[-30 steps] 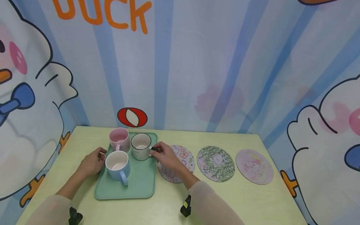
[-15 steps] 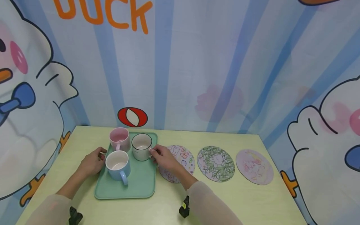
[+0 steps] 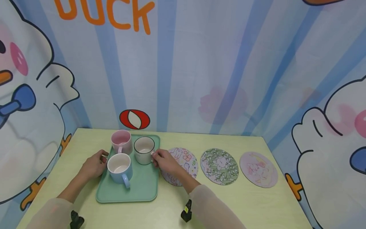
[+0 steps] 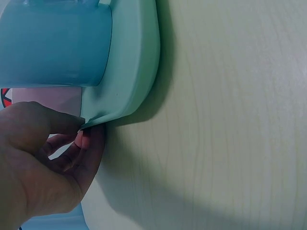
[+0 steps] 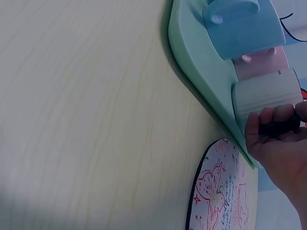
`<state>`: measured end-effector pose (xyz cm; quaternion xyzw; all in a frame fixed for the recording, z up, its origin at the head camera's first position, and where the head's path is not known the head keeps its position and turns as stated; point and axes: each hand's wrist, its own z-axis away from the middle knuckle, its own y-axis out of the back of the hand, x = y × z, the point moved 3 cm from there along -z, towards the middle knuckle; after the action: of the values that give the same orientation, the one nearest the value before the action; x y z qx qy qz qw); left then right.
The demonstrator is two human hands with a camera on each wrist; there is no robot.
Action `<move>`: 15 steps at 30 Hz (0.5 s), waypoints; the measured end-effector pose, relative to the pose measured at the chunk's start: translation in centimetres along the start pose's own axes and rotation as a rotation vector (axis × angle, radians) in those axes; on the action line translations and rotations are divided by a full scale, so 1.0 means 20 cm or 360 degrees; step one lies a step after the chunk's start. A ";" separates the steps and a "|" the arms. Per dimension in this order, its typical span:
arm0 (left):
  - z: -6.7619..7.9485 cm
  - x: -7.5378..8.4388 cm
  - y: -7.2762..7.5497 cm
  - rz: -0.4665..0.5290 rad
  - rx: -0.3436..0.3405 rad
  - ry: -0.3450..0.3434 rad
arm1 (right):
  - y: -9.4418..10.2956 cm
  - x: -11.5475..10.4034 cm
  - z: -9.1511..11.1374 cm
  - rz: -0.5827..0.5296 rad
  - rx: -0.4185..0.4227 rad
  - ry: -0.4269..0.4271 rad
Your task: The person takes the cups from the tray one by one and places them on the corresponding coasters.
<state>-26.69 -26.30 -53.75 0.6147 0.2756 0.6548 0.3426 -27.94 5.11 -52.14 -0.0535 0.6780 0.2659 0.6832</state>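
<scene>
Blue-striped cloth (image 3: 194, 63) with cartoon ducks hangs behind the wood-grained table (image 3: 243, 203) before me. With my right hand (image 3: 167, 160) I grip the dark handle (image 5: 278, 128) of a cream mug (image 3: 143, 158), which stands on the green tray (image 3: 143, 187) just left of those fingers. My left hand (image 3: 93, 163) pinches the tray's left rim; just right of it stands the light-blue mug (image 3: 118, 175), with the pink mug (image 3: 124, 143) farther back. Under my right wrist, partly hidden, lies a floral round mat (image 3: 187, 159); right of it lie a green-patterned mat (image 3: 218, 167) and a pink mat (image 3: 258, 170).
</scene>
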 end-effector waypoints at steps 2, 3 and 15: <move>0.00 0.00 0.00 0.0000 -0.0004 0.0005 | 0.00 0.00 0.00 -0.0022 0.0009 -0.0012; 0.00 0.01 0.00 -0.0002 -0.0006 0.0007 | -0.01 0.00 0.00 -0.0031 0.0018 -0.0016; 0.01 0.02 0.01 -0.0005 -0.0004 0.0031 | 0.02 0.01 0.02 -0.0053 0.0043 -0.0007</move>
<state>-26.51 -26.04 -53.32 0.6074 0.2792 0.6606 0.3418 -27.72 5.71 -52.23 -0.0550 0.6791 0.2455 0.6896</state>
